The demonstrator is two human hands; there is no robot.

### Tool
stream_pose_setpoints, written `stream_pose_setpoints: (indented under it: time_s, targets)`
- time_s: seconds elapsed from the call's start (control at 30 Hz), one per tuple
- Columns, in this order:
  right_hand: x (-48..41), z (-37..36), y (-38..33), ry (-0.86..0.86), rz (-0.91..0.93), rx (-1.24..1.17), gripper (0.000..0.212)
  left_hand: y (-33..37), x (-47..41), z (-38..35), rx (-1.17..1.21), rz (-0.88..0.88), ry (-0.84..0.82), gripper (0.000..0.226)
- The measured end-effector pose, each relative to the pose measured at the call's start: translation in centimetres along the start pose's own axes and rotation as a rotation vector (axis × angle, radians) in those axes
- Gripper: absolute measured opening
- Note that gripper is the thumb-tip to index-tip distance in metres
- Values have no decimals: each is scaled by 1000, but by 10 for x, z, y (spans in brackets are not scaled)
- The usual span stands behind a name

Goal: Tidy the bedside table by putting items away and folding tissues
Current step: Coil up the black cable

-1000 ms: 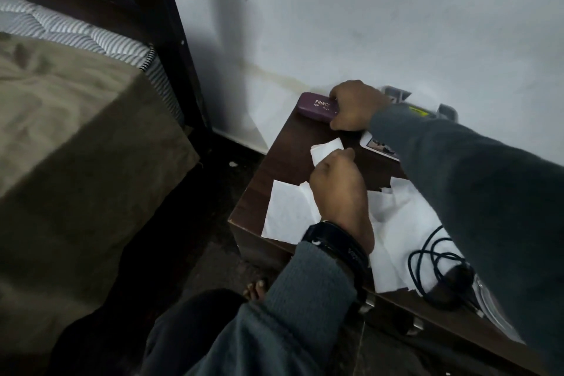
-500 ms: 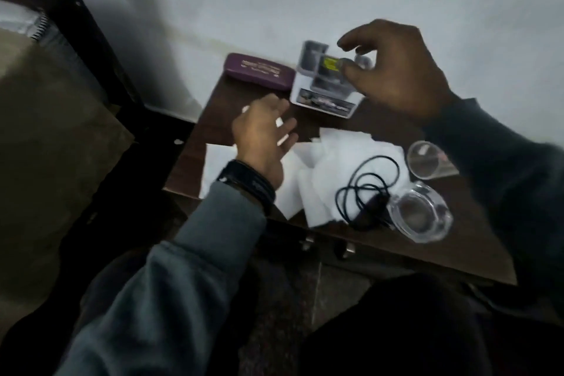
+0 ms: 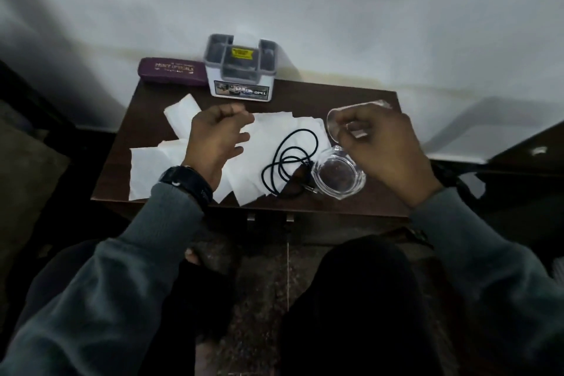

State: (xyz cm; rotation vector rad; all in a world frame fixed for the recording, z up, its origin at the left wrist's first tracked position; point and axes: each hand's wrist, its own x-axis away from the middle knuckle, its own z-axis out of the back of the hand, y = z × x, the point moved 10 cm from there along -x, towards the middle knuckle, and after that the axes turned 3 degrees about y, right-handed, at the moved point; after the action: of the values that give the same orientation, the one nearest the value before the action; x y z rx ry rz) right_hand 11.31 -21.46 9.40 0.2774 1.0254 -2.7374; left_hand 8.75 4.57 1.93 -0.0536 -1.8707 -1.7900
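Tissues of white paper (image 3: 271,128) lie unfolded in front of the white plastic box (image 3: 239,91), so much is left; left hand (image 3: 218,137) hangs loose and empty, right hand (image 3: 381,143) curls, hold unclear.

Takes the right hand (image 3: 384,149) off the purple spectacles case (image 3: 171,72) at the back left corner of the tabletop (image 3: 305,94), then off the white organiser box (image 3: 241,70) beside it. Carries it to the right side, fingers curled, above the glass ashtray (image 3: 338,175) and just in front of the tipped drinking glass (image 3: 334,119); cannot tell any grip there. Lifts the left hand (image 3: 213,140) from the tissues (image 3: 146,168), releasing the pinched sheet, fingers loosely curled above them. Swings the view from the bed side to square on the tabletop.
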Motion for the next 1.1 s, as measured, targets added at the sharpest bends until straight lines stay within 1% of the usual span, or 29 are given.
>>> stream_pose_setpoints:
  time_s: [0.03,0.07,0.13,0.2,0.3,0.37,0.47,0.53,0.63,0.8,0.9,1.0,1.1]
  targets:
    - [6,-6,1,-34,15,7,20,0,1,-2,-27,-18,0,20]
    - [14,-18,-3,-100,76,56,25,1,1,-4,-42,-30,1,18]
    - [34,-56,-19,-295,302,280,34,1,2,-7,-54,-38,1,16]
    - [53,-92,-30,-410,492,483,35,-1,2,-10,-63,-40,-6,20]
    - [61,-122,-37,-438,595,584,33,-3,3,-14,-75,-40,-19,21]
    - [59,-125,-39,-397,619,595,32,-3,2,-18,-93,-45,-37,20]
    - [54,-125,-37,-383,587,560,39,-4,1,-21,-116,-57,-63,18]
    - [55,-126,-38,-381,594,536,37,-5,-1,-23,-122,-62,-74,19]
    - [50,-114,-41,-302,583,467,32,-3,-4,-24,-121,-92,-80,20]
    - [21,-62,-46,-163,322,86,20,3,-2,-25,-161,-183,-94,23]
    - [9,-31,-52,-69,222,-103,23,12,5,-32,-206,-285,-142,28]
    - [2,-5,-62,-1,170,-211,21,18,14,-43,-216,-375,-215,33]
    - [-3,19,-72,46,145,-294,17,24,22,-44,-163,-437,-204,34]
